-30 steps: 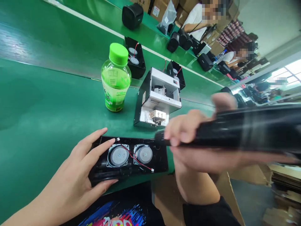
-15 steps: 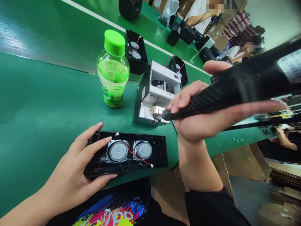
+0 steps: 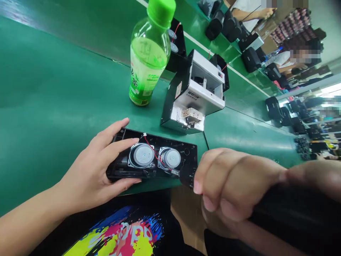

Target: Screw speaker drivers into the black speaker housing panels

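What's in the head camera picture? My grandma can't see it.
A left hand grips a black case holding two speakers; the right hand holds a black tool near the case's right end. Beyond stand a green-capped bottle and a machine.

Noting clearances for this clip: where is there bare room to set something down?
Bare green tabletop spans left of the bottle, beyond the left hand; also right of the silver machine. It's crowded around the right hand and speaker housing.
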`<state>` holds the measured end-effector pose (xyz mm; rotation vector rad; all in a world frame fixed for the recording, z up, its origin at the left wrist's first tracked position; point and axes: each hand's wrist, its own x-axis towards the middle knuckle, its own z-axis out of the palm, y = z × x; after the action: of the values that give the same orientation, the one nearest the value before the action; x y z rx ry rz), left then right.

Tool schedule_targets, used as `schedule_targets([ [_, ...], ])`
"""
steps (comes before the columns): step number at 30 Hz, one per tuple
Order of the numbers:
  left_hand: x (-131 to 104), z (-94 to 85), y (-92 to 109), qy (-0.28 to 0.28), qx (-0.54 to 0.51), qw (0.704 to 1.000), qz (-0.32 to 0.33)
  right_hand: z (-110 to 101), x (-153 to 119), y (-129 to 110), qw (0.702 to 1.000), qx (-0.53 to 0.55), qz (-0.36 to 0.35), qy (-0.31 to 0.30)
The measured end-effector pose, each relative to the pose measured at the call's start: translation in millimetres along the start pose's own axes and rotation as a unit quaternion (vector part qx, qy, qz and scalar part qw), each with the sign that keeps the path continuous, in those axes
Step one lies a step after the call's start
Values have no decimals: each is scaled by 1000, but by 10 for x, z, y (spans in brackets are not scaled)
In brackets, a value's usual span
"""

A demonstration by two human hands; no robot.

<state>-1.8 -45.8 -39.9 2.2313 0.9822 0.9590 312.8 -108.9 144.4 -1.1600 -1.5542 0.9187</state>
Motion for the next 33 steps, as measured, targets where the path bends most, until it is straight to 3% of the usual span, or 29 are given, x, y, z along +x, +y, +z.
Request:
schedule_targets([
  [3, 20, -2, 18, 0, -3, 1000, -2, 230, 0, 79, 1000, -9, -28, 6],
  [6, 26, -1, 19, 1, -4, 1000, 1, 351, 10, 173, 997, 23, -40, 55],
  [16, 17, 41, -14, 16, -9, 1000, 13, 376, -43, 265, 994, 72, -5, 80],
  [19, 19, 42, -6, 16, -5, 1000, 12, 336, -62, 298, 997, 46, -25, 58],
  [25, 11, -11, 25, 2, 0, 1000, 8, 264, -79, 276, 994, -19, -27, -103],
  [33, 6, -20, 18, 0, -6, 1000, 8, 408, -185, 226, 998, -26, -32, -40],
])
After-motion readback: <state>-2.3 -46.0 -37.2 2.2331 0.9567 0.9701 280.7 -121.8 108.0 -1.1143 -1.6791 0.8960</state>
